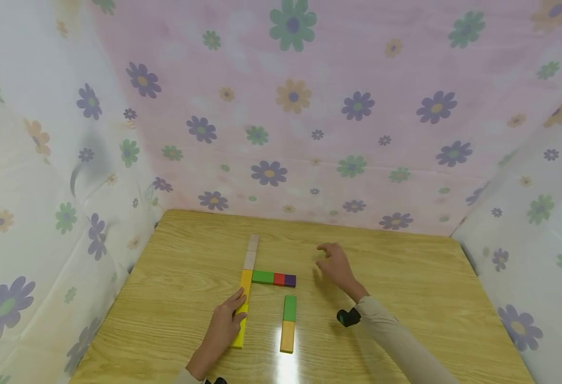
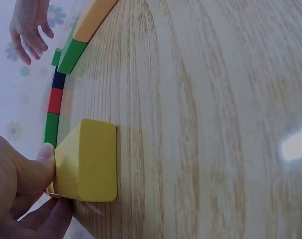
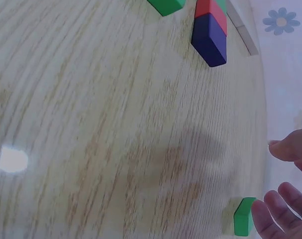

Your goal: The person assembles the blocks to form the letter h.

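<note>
In the head view my left hand (image 1: 221, 322) pinches the sides of a yellow block (image 1: 239, 338) at the near end of a straight row. Farther up the row come an amber block (image 1: 246, 278) and two pale wooden blocks (image 1: 251, 252). A green block (image 1: 263, 277), a red block (image 1: 279, 279) and a purple block (image 1: 290, 281) branch off to the right. My right hand (image 1: 337, 269) hovers right of that branch, thumb and fingers apart, holding nothing. The right wrist view shows another green block (image 3: 244, 217) close by its fingertips; the head view hides it.
Between the hands, a second green block (image 1: 289, 308) and an orange block (image 1: 287, 337) lie end to end on the wood-grain table (image 1: 406, 288). Flower-printed cloth (image 1: 292, 133) hangs behind the table and along both sides.
</note>
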The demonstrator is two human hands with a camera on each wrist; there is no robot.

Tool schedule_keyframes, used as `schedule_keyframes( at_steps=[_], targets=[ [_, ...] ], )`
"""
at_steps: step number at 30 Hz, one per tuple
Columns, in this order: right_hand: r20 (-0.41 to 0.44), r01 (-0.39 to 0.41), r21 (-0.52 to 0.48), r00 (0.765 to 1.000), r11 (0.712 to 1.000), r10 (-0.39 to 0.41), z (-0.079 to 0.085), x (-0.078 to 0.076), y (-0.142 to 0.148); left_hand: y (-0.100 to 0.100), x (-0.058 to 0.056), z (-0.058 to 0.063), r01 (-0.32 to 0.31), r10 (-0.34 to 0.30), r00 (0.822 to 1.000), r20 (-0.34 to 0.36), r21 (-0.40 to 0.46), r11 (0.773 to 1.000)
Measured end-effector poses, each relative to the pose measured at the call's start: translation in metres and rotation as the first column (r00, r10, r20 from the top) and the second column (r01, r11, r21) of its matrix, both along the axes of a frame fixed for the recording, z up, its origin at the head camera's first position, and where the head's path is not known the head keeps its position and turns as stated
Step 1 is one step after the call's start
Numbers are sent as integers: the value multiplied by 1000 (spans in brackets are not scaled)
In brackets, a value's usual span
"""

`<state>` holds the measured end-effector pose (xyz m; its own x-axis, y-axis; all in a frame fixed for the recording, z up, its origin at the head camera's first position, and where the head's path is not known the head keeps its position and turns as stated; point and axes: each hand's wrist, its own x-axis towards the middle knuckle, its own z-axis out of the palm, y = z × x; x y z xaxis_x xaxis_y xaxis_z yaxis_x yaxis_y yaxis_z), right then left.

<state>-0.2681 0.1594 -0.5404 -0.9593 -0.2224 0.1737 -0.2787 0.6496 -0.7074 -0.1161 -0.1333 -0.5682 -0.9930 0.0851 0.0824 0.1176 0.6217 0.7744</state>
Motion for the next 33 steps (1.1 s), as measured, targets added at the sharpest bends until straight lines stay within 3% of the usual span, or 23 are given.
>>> schedule_keyframes(
  at_steps=[9,18,24,33],
  targets=[
    [-1,62,22,998,998,-62,-2,-10,11,0,-1,-2,-6,6,1000,-4,-17,1000],
    [68,127,4,989,992,-127,-11,-20,22,1,0,-1,-1,1,1000,9,-6,1000],
    [107,129,-18,986,992,-126,-20,-25,28,0,0,-1,7,-7,1000,1,-11,1000],
    [84,113,-46,990,992,-109,-22,-30,27,-1,0,-1,5,-5,1000,-2,-12,1000]
  ],
)
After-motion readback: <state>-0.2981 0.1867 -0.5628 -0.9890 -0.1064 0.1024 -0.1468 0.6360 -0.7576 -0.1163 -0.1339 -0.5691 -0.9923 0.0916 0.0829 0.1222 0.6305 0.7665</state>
